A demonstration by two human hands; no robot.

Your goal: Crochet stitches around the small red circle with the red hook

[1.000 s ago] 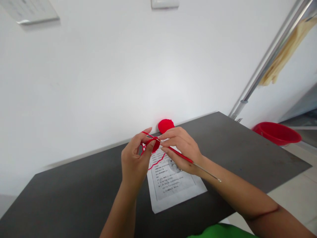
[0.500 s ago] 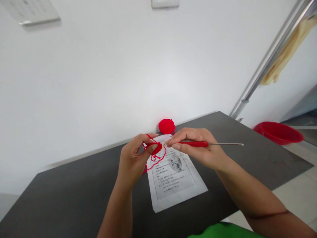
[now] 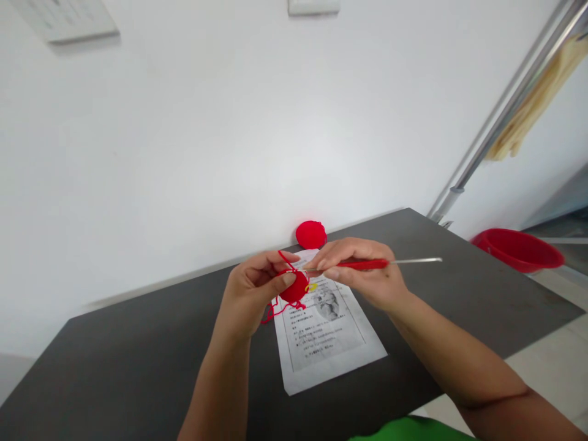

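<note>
Between thumb and fingers, my left hand [image 3: 255, 291] pinches a small round red crochet piece [image 3: 294, 288]. A strand of red yarn runs over the left fingers, and loose yarn dangles below. A yellow stitch marker [image 3: 311, 287] hangs at the piece's right edge. My right hand [image 3: 365, 266] is closed on the red handle of a double-ended crochet hook [image 3: 362, 265]. One metal end meets the top of the crochet piece; the other sticks out to the right. Behind the hands, a ball of red yarn [image 3: 311, 234] rests against the wall.
Under the hands, a printed sheet [image 3: 328, 349] lies on the dark table [image 3: 138, 367]. A white wall [image 3: 229, 135] rises behind it. To the right are a red basin [image 3: 519, 248], a metal pole [image 3: 500, 116] and hanging cream-coloured gloves [image 3: 533, 104].
The crochet piece has turned so more of its round face and the yellow marker show. The hook's free end has tilted slightly upward and shifted left.
</note>
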